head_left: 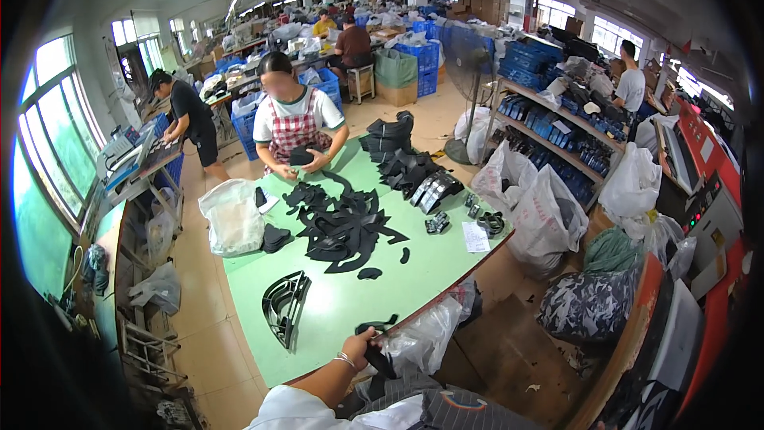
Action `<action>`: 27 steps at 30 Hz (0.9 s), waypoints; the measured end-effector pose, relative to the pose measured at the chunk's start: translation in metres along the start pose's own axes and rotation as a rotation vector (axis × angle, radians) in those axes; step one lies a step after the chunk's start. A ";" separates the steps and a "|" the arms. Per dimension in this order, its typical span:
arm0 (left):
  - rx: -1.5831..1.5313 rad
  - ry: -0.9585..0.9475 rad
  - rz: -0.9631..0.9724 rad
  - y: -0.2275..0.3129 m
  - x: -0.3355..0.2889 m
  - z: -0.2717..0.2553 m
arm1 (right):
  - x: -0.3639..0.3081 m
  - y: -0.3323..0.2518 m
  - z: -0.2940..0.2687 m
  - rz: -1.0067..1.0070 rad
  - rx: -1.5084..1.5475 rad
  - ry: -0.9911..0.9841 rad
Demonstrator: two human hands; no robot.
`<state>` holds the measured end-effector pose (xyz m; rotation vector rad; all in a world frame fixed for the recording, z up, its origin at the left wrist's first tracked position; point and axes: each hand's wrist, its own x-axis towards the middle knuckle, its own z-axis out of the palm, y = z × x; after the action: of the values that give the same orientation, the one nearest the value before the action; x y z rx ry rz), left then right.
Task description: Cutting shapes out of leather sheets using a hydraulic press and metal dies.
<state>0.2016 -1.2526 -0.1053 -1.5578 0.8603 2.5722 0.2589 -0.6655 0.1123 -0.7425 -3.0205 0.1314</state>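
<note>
My left hand (362,348), with a bracelet at its wrist, reaches in from the lower edge at the near edge of the green table (318,358). Its fingers are closed on a curved black material piece (380,360), part of which hangs below the table edge. My right hand does not show. Left of my hand, a black curved frame (286,308) lies on the table. Beyond it spreads a loose heap of black cut pieces (342,231), with two small black pieces (369,273) apart from it.
Across the table, a co-worker in a checked apron (290,131) holds black pieces. A white bag (231,217), stacked black pieces (390,134) and a paper slip (476,237) lie on the table. Plastic bags (549,219) and a machine (708,223) stand to the right.
</note>
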 end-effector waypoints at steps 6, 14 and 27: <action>0.125 0.056 -0.081 0.002 0.032 -0.018 | 0.001 -0.022 0.026 0.007 -0.146 0.030; 0.133 0.158 -0.064 0.055 0.080 0.003 | 0.024 -0.042 0.039 -0.002 -0.276 0.062; 0.641 0.171 -0.046 0.072 0.114 -0.007 | 0.031 -0.050 0.104 0.361 -0.661 0.627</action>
<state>0.1294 -1.3466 -0.1701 -1.5543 1.4526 1.8551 0.2034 -0.7027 0.0133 -1.0944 -2.2763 -0.9402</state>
